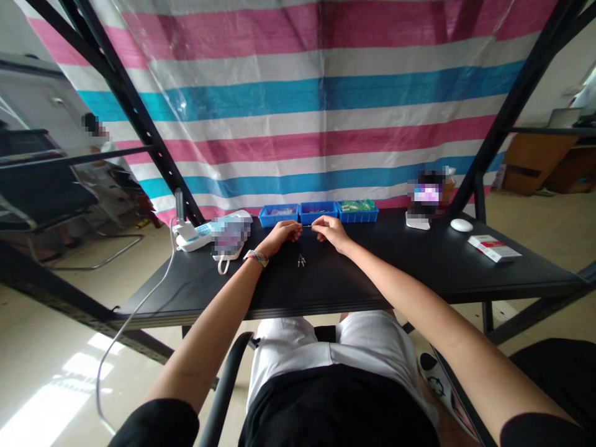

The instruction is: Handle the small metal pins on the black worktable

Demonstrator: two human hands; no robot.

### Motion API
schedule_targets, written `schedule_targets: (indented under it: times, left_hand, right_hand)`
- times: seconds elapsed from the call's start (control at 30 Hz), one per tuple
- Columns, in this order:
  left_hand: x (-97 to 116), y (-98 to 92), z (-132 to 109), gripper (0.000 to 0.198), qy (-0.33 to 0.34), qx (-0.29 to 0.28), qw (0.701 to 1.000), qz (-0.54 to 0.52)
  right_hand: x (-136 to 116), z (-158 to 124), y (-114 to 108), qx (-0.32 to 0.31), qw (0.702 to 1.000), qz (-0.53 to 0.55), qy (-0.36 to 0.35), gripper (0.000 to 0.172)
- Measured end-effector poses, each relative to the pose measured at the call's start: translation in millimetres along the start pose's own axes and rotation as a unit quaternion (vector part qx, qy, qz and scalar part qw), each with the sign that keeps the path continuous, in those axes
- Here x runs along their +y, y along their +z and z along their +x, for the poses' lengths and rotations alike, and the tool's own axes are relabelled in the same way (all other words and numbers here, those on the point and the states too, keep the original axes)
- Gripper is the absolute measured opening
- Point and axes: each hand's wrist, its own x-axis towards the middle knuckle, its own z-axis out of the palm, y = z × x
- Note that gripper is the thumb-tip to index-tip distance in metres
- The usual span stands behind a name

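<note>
A thin metal piece point(307, 226), too small to name exactly, stretches between my two hands above the black table. My left hand point(283, 232) pinches its left end, fingers closed, with a braided band on the wrist. Its right end is between the closed thumb and fingers of my right hand point(331, 232). Several small screw-like metal parts point(301, 261) lie on the table just below the hands. Behind the hands stand three blue bins: the left bin point(278, 221) has pale pieces, the middle bin point(318, 217) small metal parts, the right bin point(357, 216) green packets.
A power strip point(195, 239) with a white cable and a blurred pouch point(231, 234) lie at the table's left. On the right are a phone on a stand point(418, 221), a white mouse point(461, 225) and a red-white box point(494, 248). A striped sheet point(298, 99) hangs behind.
</note>
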Motion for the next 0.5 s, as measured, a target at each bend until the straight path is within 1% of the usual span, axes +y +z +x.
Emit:
schedule_targets:
  times: [0.2,0.5]
  left_hand:
    - [-2.2,-1.7,2.1,0.028,0.013,-0.006,1.000,0.004]
    - [0.3,-1.5,-1.6,0.029,0.025,-0.014,0.999,0.016]
  right_hand:
    - [-1.4,0.8,-0.1,0.017,0.999,0.020,0.019,0.010]
    - [-2.5,0.6,-0.1,0.018,1.000,0.014,0.020,0.009]
